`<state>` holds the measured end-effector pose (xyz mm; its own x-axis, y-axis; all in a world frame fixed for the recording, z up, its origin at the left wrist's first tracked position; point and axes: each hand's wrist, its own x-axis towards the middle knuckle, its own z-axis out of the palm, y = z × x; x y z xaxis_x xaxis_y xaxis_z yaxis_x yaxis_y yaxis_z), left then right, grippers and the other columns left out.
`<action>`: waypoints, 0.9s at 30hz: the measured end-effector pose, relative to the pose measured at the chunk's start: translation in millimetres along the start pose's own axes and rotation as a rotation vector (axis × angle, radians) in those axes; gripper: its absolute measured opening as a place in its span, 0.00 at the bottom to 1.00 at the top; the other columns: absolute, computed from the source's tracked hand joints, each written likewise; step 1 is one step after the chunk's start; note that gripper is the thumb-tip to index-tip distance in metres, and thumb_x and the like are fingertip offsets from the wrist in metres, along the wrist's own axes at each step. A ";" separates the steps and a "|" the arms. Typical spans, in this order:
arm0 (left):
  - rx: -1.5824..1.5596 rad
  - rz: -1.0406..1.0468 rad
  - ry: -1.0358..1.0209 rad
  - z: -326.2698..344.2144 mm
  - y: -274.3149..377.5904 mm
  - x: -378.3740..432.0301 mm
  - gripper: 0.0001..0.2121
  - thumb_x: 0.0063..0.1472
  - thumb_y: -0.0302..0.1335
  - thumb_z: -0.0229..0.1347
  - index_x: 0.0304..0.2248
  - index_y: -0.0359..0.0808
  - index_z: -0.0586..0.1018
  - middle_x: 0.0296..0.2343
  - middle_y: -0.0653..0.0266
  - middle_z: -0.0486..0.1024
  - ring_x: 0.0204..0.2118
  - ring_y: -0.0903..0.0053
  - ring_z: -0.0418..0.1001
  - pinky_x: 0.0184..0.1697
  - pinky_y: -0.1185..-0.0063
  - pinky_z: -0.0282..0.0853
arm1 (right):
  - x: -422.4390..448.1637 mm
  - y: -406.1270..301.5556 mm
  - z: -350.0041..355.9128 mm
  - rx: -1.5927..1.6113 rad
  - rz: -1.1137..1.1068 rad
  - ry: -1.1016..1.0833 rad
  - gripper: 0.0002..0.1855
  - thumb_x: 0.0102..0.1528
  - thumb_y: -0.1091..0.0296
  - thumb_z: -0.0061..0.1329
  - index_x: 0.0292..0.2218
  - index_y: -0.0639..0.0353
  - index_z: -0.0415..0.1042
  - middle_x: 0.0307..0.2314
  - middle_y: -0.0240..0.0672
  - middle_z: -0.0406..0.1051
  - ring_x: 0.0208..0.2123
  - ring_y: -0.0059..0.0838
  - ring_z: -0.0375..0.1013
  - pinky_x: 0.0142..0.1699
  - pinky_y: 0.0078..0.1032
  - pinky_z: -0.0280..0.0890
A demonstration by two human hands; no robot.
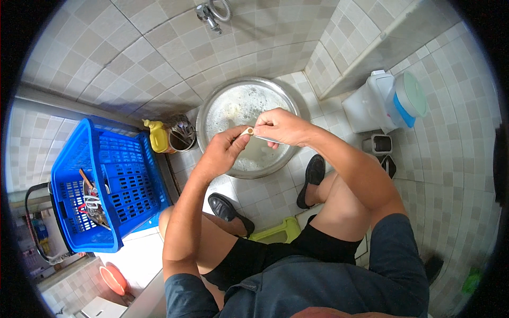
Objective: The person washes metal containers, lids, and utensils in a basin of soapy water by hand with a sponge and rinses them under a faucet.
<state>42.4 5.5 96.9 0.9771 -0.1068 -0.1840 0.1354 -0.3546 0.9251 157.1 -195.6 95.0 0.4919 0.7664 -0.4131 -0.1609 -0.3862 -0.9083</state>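
Both of my hands meet above a wide round metal basin (202, 119) on the tiled floor. Cloudy water with white foam (232, 99) fills it. My left hand (224, 149) pinches the pale, ring-like end (249, 130) of a slim utensil between thumb and fingers. Its long shiny part (269, 139) runs under my right hand (280, 125), whose thumb and fingers close around it. The fingers hide much of the utensil, so its exact kind cannot be told.
Left of me, a blue plastic basket (106, 190) holds several utensils (93, 202). A yellow bottle (158, 137) and a metal pot of cutlery (182, 139) stand beside the basin. White plastic containers (358, 105) are at right. A tap (207, 16) juts from the wall; a lime-green stool (292, 228) is below me.
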 end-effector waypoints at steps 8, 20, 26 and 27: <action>0.011 0.091 -0.023 -4.5 1.0 -6.9 0.17 0.69 0.33 0.52 0.52 0.32 0.75 0.37 0.65 0.78 0.35 0.82 0.70 0.43 0.80 0.69 | -10.8 -2.0 -3.2 -0.152 -0.018 -0.235 0.16 0.65 0.60 0.43 0.32 0.64 0.69 0.22 0.32 0.69 0.21 0.20 0.69 0.26 0.22 0.66; 0.002 0.019 0.045 -25.9 -11.9 -6.5 0.16 0.69 0.31 0.52 0.52 0.32 0.76 0.37 0.67 0.77 0.37 0.82 0.69 0.43 0.82 0.68 | -27.5 -3.5 -39.0 -0.222 0.094 -0.291 0.13 0.64 0.61 0.44 0.32 0.62 0.70 0.25 0.32 0.72 0.25 0.23 0.74 0.29 0.22 0.69; -0.104 0.015 0.046 -20.0 -13.5 -4.7 0.16 0.69 0.31 0.52 0.52 0.32 0.75 0.38 0.68 0.77 0.36 0.83 0.69 0.42 0.82 0.68 | -19.3 -2.5 -39.2 -0.223 0.044 -0.024 0.15 0.64 0.57 0.45 0.33 0.60 0.71 0.25 0.29 0.70 0.29 0.20 0.69 0.33 0.22 0.67; -0.105 0.016 0.040 -14.5 -11.5 -3.7 0.16 0.69 0.31 0.52 0.52 0.32 0.75 0.38 0.68 0.77 0.36 0.83 0.69 0.42 0.82 0.68 | -13.7 -1.2 -31.7 -0.221 0.047 -0.019 0.15 0.64 0.57 0.45 0.33 0.60 0.71 0.25 0.29 0.70 0.29 0.20 0.69 0.33 0.22 0.67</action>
<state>39.6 23.4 91.7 0.9848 -0.0738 -0.1571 0.1339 -0.2534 0.9581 177.7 -221.9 103.9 0.4717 0.7535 -0.4579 0.0092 -0.5235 -0.8520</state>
